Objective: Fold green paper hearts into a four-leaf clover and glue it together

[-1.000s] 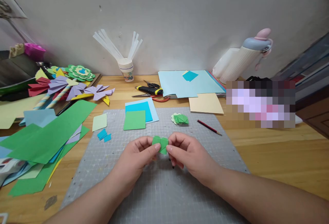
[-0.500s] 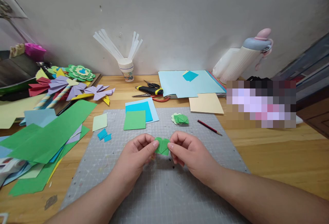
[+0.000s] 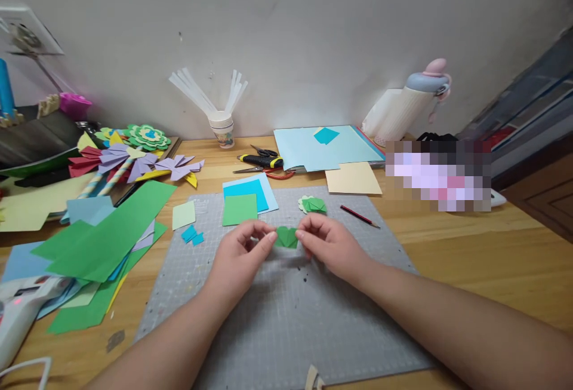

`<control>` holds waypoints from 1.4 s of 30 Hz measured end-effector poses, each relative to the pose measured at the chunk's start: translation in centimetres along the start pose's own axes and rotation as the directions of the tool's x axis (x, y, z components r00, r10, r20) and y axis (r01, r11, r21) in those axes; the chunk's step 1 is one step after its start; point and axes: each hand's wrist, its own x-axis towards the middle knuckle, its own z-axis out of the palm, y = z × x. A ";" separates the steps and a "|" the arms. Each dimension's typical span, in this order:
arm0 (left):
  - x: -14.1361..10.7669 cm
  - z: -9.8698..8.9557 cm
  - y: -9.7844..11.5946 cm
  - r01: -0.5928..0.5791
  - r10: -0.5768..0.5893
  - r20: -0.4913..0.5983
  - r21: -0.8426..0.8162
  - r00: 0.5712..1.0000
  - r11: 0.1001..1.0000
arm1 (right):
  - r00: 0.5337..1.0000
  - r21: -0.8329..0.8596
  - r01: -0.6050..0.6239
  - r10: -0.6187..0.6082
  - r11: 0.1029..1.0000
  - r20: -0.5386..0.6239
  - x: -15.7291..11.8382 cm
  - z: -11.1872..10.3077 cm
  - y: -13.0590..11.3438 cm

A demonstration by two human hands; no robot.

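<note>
Between both hands a small creased piece of green paper [image 3: 286, 238] with a scalloped upper edge is held up above the grey cutting mat [image 3: 268, 330]. My left hand [image 3: 246, 252] pinches its left end between thumb and fingers. Its right end is pinched by my right hand [image 3: 333, 243]. Just beyond lies a pale green scalloped paper flower [image 3: 303, 203] with a folded green piece [image 3: 316, 205] on it. A green paper square [image 3: 240, 209] overlaps blue sheets [image 3: 264, 190] behind my left hand. Small blue scraps [image 3: 189, 234] lie farther left.
A pencil [image 3: 359, 216] lies on the mat's right. Scissors [image 3: 250, 170] and a black-yellow cutter [image 3: 264, 161] sit behind. At left are green paper sheets [image 3: 111, 235], a white glue gun [image 3: 22, 300] and paper flowers [image 3: 129, 160]. A paper cup [image 3: 222, 130] and bottle [image 3: 414, 106] stand by the wall.
The camera view has shifted, showing more of the left side and the mat's front edge. Both hands still pinch the green paper, whose scalloped top now shows more clearly.
</note>
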 end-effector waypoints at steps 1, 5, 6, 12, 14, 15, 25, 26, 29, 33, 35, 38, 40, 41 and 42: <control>0.3 -0.4 -0.1 -0.012 0.018 -0.065 0.088 0.998 0.996 | 0.998 -0.035 0.014 -0.016 0.999 -0.053 0.4 -0.6 0.0; 2.2 -3.0 -0.7 -0.044 0.262 -0.249 0.641 0.932 0.766 | 0.894 -0.316 0.060 -0.192 0.947 -0.405 2.4 -3.7 0.4; 2.6 -3.6 -0.9 -0.022 0.262 -0.250 0.684 0.932 0.730 | 0.866 -0.356 0.060 -0.226 0.933 -0.446 2.9 -4.5 0.5; 4.1 -4.4 -2.2 0.003 0.178 -0.136 0.801 0.975 0.599 | 0.850 -0.571 0.093 -0.364 0.816 -0.381 3.7 -5.9 1.5; 4.2 -4.0 -2.5 -0.001 0.154 -0.103 0.827 0.983 0.562 | 0.865 -0.648 0.112 -0.395 0.753 -0.309 3.3 -5.3 1.6; 4.3 -3.9 -2.6 -0.003 0.145 -0.091 0.838 0.985 0.545 | 0.874 -0.682 0.125 -0.406 0.720 -0.268 3.1 -5.0 1.6; 6.1 -5.2 -0.7 0.038 0.011 -0.048 0.897 0.999 0.441 | 0.840 -0.900 0.147 -0.532 0.409 -0.105 1.2 -2.9 -0.1; 6.6 -5.5 -0.3 0.027 -0.016 -0.022 0.900 1.000 0.434 | 0.849 -0.894 0.164 -0.521 0.416 -0.086 1.2 -2.6 -0.3; 8.2 -6.1 0.7 -0.004 -0.094 0.048 0.908 0.994 0.420 | 0.884 -0.849 0.210 -0.465 0.484 -0.046 1.3 -1.6 -1.1; 10.0 -6.3 1.4 -0.065 -0.140 0.139 0.898 0.980 0.436 | 0.900 -0.816 0.238 -0.436 0.526 -0.019 1.7 -0.1 -1.5; 10.9 -6.4 1.3 -0.070 -0.169 0.161 0.891 0.972 0.449 | 0.901 -0.796 0.242 -0.432 0.555 -0.028 1.8 0.3 -1.5; 11.7 -6.5 1.1 -0.058 -0.189 0.168 0.876 0.968 0.479 | 0.890 -0.769 0.285 -0.456 0.572 -0.009 1.7 0.7 -1.4; 11.6 -6.6 1.1 -0.052 -0.173 0.163 0.855 0.971 0.515 | 0.882 -0.740 0.344 -0.468 0.578 0.044 1.4 0.7 -1.2; 11.3 -6.6 1.2 -0.049 -0.162 0.162 0.839 0.973 0.541 | 0.878 -0.727 0.372 -0.472 0.578 0.074 1.3 0.8 -1.1; 10.8 -6.6 1.4 -0.047 -0.154 0.164 0.818 0.974 0.573 | 0.877 -0.703 0.387 -0.473 0.597 0.082 1.2 0.9 -1.0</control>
